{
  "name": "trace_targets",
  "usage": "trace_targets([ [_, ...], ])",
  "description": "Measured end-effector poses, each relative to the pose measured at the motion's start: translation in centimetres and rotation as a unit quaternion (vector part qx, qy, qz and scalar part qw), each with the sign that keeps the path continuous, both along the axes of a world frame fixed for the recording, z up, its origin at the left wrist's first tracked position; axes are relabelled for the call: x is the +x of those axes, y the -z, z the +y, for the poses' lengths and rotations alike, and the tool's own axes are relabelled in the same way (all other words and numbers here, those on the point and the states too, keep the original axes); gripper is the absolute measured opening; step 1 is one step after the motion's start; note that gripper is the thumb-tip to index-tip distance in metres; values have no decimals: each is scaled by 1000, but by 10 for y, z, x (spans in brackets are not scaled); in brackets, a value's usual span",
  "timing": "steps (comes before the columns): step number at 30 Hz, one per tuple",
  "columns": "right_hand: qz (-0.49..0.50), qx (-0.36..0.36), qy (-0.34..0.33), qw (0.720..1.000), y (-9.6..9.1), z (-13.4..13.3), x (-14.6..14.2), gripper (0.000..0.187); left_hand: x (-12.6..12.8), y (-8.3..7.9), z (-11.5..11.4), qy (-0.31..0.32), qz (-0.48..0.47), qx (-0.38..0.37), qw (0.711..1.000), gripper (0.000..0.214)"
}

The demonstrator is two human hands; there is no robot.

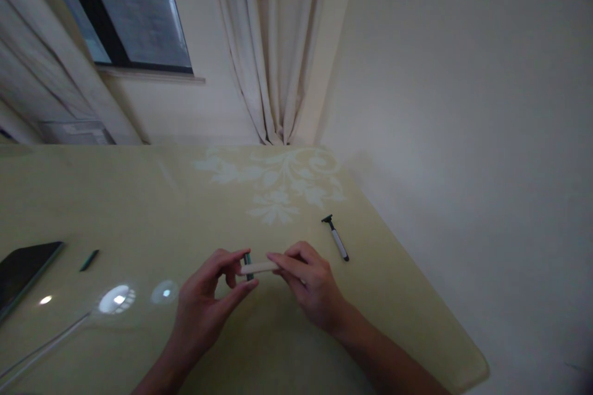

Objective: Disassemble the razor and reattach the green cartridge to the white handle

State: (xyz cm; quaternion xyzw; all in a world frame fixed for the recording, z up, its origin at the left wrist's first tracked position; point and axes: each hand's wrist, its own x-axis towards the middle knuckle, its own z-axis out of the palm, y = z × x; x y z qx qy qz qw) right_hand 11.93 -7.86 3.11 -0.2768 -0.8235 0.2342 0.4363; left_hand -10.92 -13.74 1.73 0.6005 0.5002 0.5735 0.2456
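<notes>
Over the table, the thumb and index finger of my left hand [206,296] pinch a small dark green razor cartridge [248,258] by its two ends. A pale, flat stick [263,267] is held between the fingers of my right hand [309,281]. Its left end meets the middle of the cartridge; whether it presses on the blades is too small to tell. Beyond my right hand lies a razor [337,239] with a grey and black handle and a black top. Far to the left, a small dark green strip [89,260], perhaps another cartridge or a cover, rests on the table.
The glossy yellowish table [139,210] has a white floral pattern [278,179] and ends at a wall on the right. At the left edge are a dark flat device [28,268] and a thin white cable [49,342]. Curtains [273,43] and a window stand behind.
</notes>
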Motion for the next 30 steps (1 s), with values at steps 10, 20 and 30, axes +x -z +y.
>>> trace_targets([
  [10, -5, 17, -12, 1000, 0, 1, 2, 29, -1, 3, -1, 3, 10, 3, 1000, 37],
  [20, -7, 25, -1, 1000, 0, 2, 1, 29, -2, 5, 0, 5, 13, 2, 1000, 37],
  [30, 1, 10, 23, 1000, 0, 5, 4, 28, 5, 5, -2, 13, 5, 0, 1000, 37],
])
